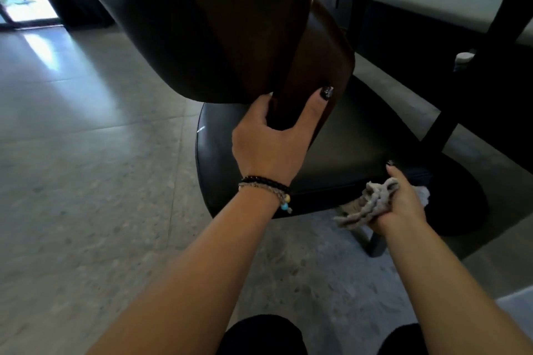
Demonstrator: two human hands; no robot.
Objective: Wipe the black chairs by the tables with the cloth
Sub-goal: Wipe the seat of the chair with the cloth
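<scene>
- We see one black chair [346,135]; our left hand [266,143] grasps the lower edge of its backrest [207,26], thumb and fingers curled round the rim.
- One grey cloth [372,204] is bunched in our clenched right hand [399,204], at the seat's front edge.
- Two bracelets [268,189] circle the left wrist.
- One table leg [450,121] stands beyond the right fingers.

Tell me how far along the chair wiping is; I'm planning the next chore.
Done: nothing I can confirm; the black seat shows no visible wipe marks. In hand: the left hand grips the lower edge of the chair back, while the right hand holds the grey cloth at the seat's front edge. Left: other chairs are out of view.
</scene>
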